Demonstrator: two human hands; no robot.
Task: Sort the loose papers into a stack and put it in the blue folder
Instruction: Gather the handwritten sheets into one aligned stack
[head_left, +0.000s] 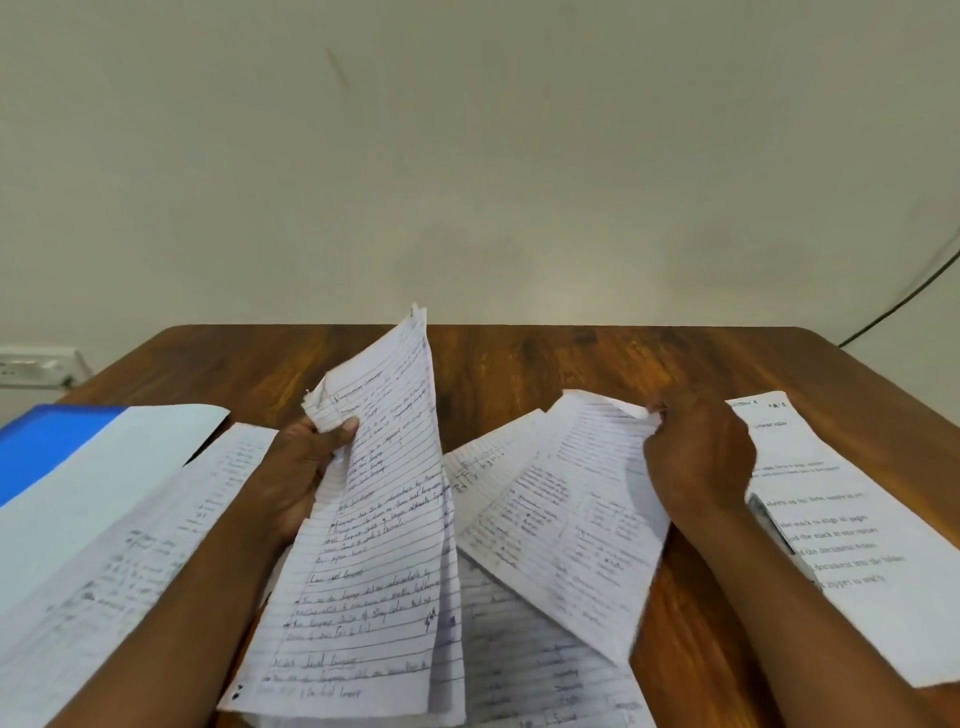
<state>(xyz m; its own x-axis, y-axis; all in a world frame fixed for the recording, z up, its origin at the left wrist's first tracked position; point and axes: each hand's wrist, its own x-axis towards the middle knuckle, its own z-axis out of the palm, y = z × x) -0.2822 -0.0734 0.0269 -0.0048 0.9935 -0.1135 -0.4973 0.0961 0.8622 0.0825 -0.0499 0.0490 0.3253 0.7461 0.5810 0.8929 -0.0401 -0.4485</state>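
My left hand (306, 467) grips a small bundle of lined handwritten sheets (379, 545) by its left edge, and the bundle tilts up off the wooden table (571, 358). My right hand (698, 457) pinches the top edge of another handwritten sheet (566, 519) and lifts it off the pile. More loose sheets (530, 670) lie beneath, near the front edge. The blue folder (47, 441) lies at the far left, partly under a white sheet (114, 467). Another lined sheet (130, 561) lies slanted under my left forearm.
A printed page (857, 545) lies at the right, with a pen (774, 525) on its left edge, close to my right wrist. A socket strip (36, 366) sits on the wall at the left. A dark cable (904, 296) hangs at the right. The table's far half shows bare wood.
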